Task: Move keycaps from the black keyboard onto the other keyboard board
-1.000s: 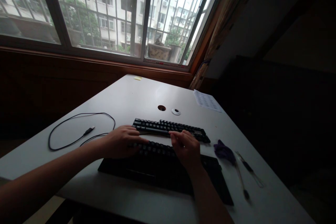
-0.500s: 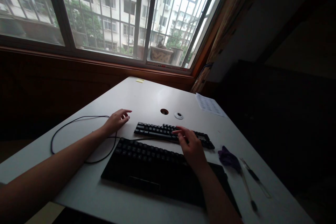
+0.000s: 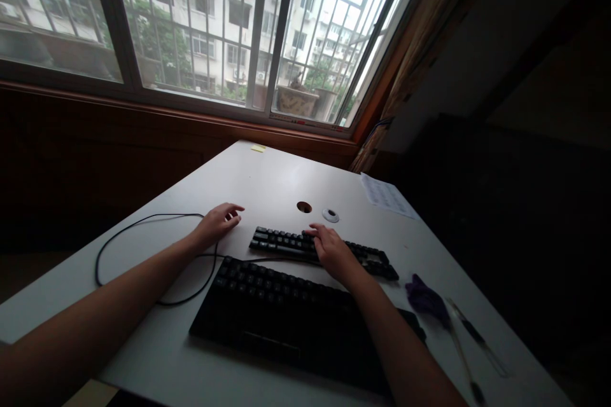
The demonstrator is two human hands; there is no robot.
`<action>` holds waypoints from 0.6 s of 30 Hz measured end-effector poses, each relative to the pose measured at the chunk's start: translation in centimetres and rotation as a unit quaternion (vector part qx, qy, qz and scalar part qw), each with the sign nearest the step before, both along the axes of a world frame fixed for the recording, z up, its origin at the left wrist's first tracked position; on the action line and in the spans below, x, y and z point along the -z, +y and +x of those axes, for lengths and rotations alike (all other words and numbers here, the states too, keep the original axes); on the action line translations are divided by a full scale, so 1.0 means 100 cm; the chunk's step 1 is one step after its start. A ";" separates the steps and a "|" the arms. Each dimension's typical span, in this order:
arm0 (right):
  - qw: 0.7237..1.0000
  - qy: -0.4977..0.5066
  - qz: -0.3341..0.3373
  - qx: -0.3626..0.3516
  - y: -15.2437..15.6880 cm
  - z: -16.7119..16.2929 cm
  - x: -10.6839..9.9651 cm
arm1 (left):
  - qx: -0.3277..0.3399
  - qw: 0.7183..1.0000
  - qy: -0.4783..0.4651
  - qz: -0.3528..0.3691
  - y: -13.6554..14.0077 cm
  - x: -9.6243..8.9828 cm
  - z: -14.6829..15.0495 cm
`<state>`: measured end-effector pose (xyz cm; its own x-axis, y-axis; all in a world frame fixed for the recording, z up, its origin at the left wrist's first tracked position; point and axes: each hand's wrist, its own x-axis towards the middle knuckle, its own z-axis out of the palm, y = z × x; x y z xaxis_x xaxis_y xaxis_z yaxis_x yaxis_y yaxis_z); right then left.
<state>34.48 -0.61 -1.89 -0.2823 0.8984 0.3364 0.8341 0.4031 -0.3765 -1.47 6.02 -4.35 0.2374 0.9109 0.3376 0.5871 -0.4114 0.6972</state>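
Note:
My right hand (image 3: pixel 334 255) reaches over a narrow black keyboard section (image 3: pixel 281 241) with rows of keycaps, its fingers stretched out. The fingertips are at the keys near the upper edge; whether a small part sits under them I cannot make out. My left hand (image 3: pixel 220 224) hovers at or just above the white table, left of that section, fingers apart and loosely bent, holding nothing. Closer to me lies a larger black keyboard (image 3: pixel 248 324) with keys along its far side; my right forearm crosses its right part.
A black cable (image 3: pixel 138 219) loops on the left. At right lie a purple cloth (image 3: pixel 426 299), a thin stick with a dark tip (image 3: pixel 462 353) and a wire-ended tool (image 3: pixel 472 331). Farther back are a round table hole (image 3: pixel 304 207), a white ring cover (image 3: pixel 330 215) and printed paper (image 3: pixel 387 194).
My right hand has moved left along the narrow keyboard section and its fingers have come down to the keys. My left hand stays nearly in place. The view has shifted slightly.

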 end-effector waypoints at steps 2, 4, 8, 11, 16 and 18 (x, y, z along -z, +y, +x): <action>1.000 -0.007 -0.001 -0.001 0.002 0.000 0.002 | 0.003 1.000 0.001 0.000 0.000 0.000 0.000; 1.000 -0.013 -0.002 -0.002 0.005 -0.001 0.003 | 0.007 1.000 0.002 0.002 -0.001 -0.001 0.000; 1.000 -0.020 0.000 -0.005 0.010 -0.003 0.005 | 0.012 1.000 0.004 0.006 -0.002 -0.002 0.001; 1.000 -0.024 0.004 -0.008 0.014 -0.005 0.006 | 0.015 1.000 0.006 0.007 -0.002 -0.002 0.001; 0.999 -0.027 0.012 -0.012 0.020 -0.006 -0.001 | 0.018 1.000 0.007 0.009 -0.003 -0.001 0.002; 0.999 -0.029 0.016 -0.008 0.024 -0.005 -0.006 | 0.019 1.000 0.007 0.011 -0.003 0.000 0.002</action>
